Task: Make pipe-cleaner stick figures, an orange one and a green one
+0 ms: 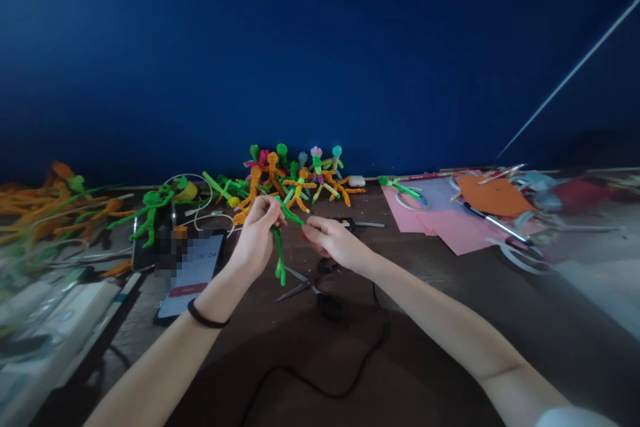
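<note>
Fuzzy green pipe cleaner [279,255] hangs from my left hand [259,230], whose fingers are closed on it. Its upper stretch runs across to my right hand [333,240], which pinches it between thumb and fingers. Both hands are held above the dark table, in front of a group of pipe cleaner figures [301,188] in orange, green, yellow and pink. Beneath the hands lies a pair of scissors [320,293] with its blades apart and pointing left.
A phone [193,280] lies left of the hands, with a green figure [150,213] near it. Orange pipe cleaners [30,207] pile up at far left beside a white power strip [75,320]. Coloured paper [460,230] spreads rightward. A black cable [350,387] crosses the table's front.
</note>
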The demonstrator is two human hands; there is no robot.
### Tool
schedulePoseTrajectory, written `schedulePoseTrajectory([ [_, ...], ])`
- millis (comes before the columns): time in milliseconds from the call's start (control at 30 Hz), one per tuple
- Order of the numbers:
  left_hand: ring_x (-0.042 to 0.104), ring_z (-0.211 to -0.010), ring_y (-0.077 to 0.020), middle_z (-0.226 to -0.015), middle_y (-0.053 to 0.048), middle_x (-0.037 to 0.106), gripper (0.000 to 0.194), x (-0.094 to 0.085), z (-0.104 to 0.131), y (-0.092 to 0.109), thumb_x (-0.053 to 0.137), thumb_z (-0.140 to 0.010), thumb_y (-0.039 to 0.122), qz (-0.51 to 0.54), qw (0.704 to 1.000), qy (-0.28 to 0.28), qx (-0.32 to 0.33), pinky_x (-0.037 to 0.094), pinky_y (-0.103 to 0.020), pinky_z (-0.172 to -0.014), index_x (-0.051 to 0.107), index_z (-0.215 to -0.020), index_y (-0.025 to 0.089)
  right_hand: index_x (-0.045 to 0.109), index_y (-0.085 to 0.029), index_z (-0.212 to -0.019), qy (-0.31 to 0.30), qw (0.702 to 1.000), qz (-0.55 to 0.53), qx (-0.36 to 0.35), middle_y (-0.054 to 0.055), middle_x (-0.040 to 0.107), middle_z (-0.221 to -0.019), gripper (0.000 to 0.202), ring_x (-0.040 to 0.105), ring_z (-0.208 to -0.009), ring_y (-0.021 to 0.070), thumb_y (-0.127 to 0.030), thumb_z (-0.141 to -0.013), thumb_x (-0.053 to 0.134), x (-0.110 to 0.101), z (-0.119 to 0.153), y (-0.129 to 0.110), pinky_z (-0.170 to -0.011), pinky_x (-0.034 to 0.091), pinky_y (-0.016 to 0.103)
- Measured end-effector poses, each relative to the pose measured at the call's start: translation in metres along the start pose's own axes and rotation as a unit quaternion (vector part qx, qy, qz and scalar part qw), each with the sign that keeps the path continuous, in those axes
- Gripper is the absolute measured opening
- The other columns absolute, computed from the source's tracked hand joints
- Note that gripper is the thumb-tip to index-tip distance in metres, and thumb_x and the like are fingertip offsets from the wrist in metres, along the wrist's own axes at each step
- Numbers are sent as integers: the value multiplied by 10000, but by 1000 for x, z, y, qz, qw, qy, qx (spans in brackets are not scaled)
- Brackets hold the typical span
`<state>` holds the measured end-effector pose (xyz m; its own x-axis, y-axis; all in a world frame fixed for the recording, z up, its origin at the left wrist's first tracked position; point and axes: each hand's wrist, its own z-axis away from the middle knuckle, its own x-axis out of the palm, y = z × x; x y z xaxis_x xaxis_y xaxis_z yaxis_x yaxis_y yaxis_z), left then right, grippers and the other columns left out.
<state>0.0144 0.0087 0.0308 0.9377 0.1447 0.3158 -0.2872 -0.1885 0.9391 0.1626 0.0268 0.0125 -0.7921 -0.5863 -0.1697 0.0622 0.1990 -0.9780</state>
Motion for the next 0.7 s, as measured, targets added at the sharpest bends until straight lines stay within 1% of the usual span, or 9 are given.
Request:
schedulePoseTrajectory([
  [100, 362, -487, -56, -575, 54, 364, 169, 3, 3, 2, 537, -760, 214, 54, 997, -11, -57, 332, -158, -486, 424, -642, 172, 375, -183, -646, 0, 999, 33, -5, -64, 320, -483, 253, 299, -435, 58, -337, -846, 389, 3, -1, 5, -449, 243, 200],
  [200, 340, -482, -52, -601, 56, 349, 176, 4, 5, 1, 531, -769, 240, 67, 993, -48, -80, 335, -154, -475, 404, -664, 179, 409, -185, -713, -4, 999, 48, -4, -59, 326, -509, 223, 323, -465, 70, -350, -855, 365, 6, 0, 6, -475, 266, 208],
  [300, 348, -502, -51, -639, 53, 368, 148, 5, 7, 1, 512, -786, 246, 67, 992, -76, -71, 347, -144, -497, 397, -707, 195, 423, -185, -799, 3, 998, 60, 5, -54, 344, -537, 213, 332, -479, 75, -379, -857, 356, 8, 2, 4, -474, 272, 209],
  [400, 348, -521, -52, -670, 49, 388, 136, 8, 11, 2, 473, -814, 245, 65, 993, -82, -50, 347, -131, -517, 380, -723, 206, 432, -182, -894, -2, 996, 92, 11, -49, 355, -552, 266, 344, -487, 80, -422, -863, 321, 10, 5, 1, -468, 268, 208],
  [533, 340, -536, -56, -697, 45, 407, 114, 13, 18, 6, 432, -840, 254, 72, 992, -96, -37, 341, -122, -523, 374, -750, 218, 446, -167, -919, -18, 994, 106, -6, -32, 396, -595, 316, 370, -525, 82, -448, -859, 314, 13, 8, 1, -485, 278, 207],
  [600, 343, -542, -60, -695, 46, 404, 113, 16, 22, 7, 428, -843, 262, 77, 992, -100, -33, 338, -123, -522, 373, -753, 224, 454, -162, -887, -32, 994, 99, -22, -26, 406, -606, 326, 370, -534, 82, -450, -861, 303, 15, 9, 3, -496, 288, 208],
  [700, 366, -562, -70, -679, 47, 401, 123, 19, 27, 8, 445, -834, 285, 66, 993, -95, -24, 345, -135, -531, 373, -747, 234, 442, -161, -757, -69, 992, 105, -35, -18, 407, -595, 349, 367, -537, 84, -449, -866, 279, 18, 11, 5, -509, 298, 216],
])
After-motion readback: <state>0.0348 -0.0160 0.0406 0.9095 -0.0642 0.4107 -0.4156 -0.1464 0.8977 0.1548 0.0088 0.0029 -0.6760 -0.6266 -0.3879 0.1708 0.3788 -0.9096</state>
